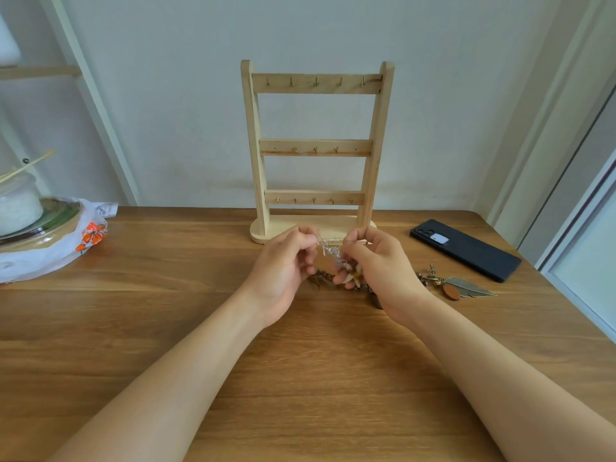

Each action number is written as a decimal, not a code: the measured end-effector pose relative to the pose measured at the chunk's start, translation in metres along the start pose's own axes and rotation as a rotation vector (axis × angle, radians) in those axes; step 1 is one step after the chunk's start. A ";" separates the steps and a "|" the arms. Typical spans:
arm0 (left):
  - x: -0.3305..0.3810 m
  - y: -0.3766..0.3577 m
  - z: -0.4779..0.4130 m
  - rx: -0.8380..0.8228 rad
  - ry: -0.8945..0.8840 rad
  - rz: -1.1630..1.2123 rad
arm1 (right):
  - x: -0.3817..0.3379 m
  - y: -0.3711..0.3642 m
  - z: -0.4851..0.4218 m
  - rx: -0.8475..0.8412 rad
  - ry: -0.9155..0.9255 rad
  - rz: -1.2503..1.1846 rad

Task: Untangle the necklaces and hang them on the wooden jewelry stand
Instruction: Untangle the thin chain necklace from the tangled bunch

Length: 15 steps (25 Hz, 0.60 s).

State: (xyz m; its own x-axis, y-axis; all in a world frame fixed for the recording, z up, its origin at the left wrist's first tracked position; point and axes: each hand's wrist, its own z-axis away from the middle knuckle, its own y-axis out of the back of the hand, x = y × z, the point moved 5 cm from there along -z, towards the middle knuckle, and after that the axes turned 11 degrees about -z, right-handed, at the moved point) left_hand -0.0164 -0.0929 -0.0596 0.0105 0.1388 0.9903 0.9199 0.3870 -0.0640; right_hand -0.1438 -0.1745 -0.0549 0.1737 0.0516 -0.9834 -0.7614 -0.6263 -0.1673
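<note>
— Where's the tangle?
— The necklaces [333, 256] hang between both hands, just above the desk [300, 378], with a thin chain stretched left to right.
— Grip?
— The left hand [283, 265] and right hand [380, 266] each pinch it with curled fingers [308, 240]. The wooden jewelry stand [316, 148] is just beyond.

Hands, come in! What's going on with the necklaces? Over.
Left hand and right hand both pinch the tangle. Stand hooks bare. Feather charm lies apart, right side.

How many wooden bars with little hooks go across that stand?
3. The top bar is near the top of the wooden jewelry stand, the middle bar is halfway down, and the bottom bar is just above the base. None seems hidden.
</note>
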 end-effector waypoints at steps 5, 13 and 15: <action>0.000 0.000 0.001 -0.007 0.035 -0.075 | -0.004 -0.003 0.003 -0.159 -0.011 -0.081; 0.001 -0.002 0.003 -0.064 -0.008 -0.187 | -0.007 -0.006 0.006 -0.161 0.043 -0.013; -0.001 -0.005 0.004 -0.100 -0.030 -0.197 | -0.007 -0.005 0.006 -0.092 0.031 -0.018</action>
State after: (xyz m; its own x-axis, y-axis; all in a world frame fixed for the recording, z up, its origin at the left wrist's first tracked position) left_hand -0.0225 -0.0915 -0.0604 -0.1833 0.0971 0.9782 0.9372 0.3176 0.1441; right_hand -0.1447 -0.1666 -0.0478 0.2072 0.0399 -0.9775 -0.6974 -0.6947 -0.1763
